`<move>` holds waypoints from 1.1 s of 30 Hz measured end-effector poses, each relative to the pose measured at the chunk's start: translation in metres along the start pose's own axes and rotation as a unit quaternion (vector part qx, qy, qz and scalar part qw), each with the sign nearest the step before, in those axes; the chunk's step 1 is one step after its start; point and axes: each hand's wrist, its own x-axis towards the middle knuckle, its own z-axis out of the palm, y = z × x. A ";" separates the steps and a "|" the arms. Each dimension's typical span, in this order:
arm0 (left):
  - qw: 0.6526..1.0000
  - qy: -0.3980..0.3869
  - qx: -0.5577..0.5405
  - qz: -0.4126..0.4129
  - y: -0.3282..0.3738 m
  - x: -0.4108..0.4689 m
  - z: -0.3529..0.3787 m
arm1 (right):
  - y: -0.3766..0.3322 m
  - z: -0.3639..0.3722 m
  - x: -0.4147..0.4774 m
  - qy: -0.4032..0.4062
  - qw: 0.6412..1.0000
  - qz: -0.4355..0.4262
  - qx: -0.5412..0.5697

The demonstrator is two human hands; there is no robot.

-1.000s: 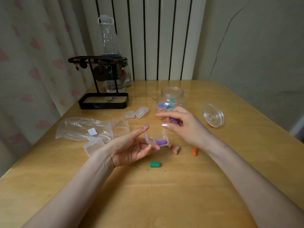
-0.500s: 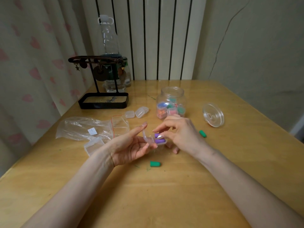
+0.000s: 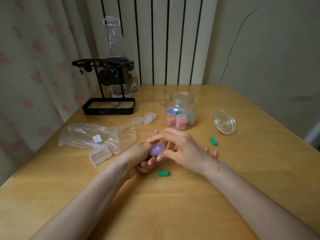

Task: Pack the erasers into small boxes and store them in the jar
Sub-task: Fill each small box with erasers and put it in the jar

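Erasers sit in three places on the surface (image 3: 155, 205); notes run from your left.

Far left: a crumpled plastic bag (image 3: 93, 135) lies slack, with an empty clear case (image 3: 100, 154) at its near edge. Likely spent packaging, parked out of the work lane. Behind them a black stand (image 3: 108, 106) and a bottle (image 3: 115, 49) sit back by the wall, no part in the job. Spare small boxes (image 3: 143, 119) lie bunched together between bag and jar, in easy reach for the next fill.

Centre: your left grip (image 3: 136, 156) is curled beneath the small box (image 3: 156, 149), cradling it above the surface. Purple shows through the clear lid, so purple erasers are inside; count not readable. Your right grip (image 3: 181, 149) pinches the same box, fingers over the top, thumb at the near edge. My read: you are pressing the lid closed, the left serving as the backing. Whether the catch has seated, I cannot tell. Just nearer you than both grips, one green eraser (image 3: 163, 173) lies loose.

Behind the right grip the jar (image 3: 181, 110) stands open, mouth up, holding several filled boxes in orange, pink, green and blue. It is near enough for a short drop.

Right of your right wrist: pink erasers (image 3: 214, 154) close together, a second green eraser (image 3: 213, 141) just beyond. Furthest right, the jar lid (image 3: 224, 121) lies apart from the jar, so boxes go in unhindered.

Judgement: task partway; loose erasers remain to be boxed.
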 end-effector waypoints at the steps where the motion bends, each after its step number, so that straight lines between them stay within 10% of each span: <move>1: 1.000 0.007 0.016 0.006 0.001 -0.001 0.001 | 0.001 0.001 0.000 0.011 1.000 -0.011 -0.004; 15: 0.811 0.290 0.491 0.131 0.025 0.068 -0.034 | 0.049 -0.075 0.077 0.348 0.911 0.205 -0.081; 21: 0.789 0.241 0.545 0.149 0.012 0.104 -0.052 | 0.071 -0.079 0.090 0.226 0.911 0.275 -0.208; 24: 0.729 0.276 0.602 0.172 0.009 0.109 -0.052 | 0.056 -0.088 0.063 0.221 0.929 0.228 -0.192; 27: 0.661 0.326 0.641 0.215 0.008 0.099 -0.046 | 0.045 -0.095 0.026 0.033 0.949 0.235 -0.208; 29: 0.696 0.328 0.593 0.237 0.008 0.086 -0.038 | 0.041 -0.096 0.005 -0.135 0.940 0.241 -0.203; 33: 0.912 0.223 0.277 0.204 0.019 0.048 -0.017 | 0.037 -0.089 -0.021 -0.252 0.918 0.261 -0.159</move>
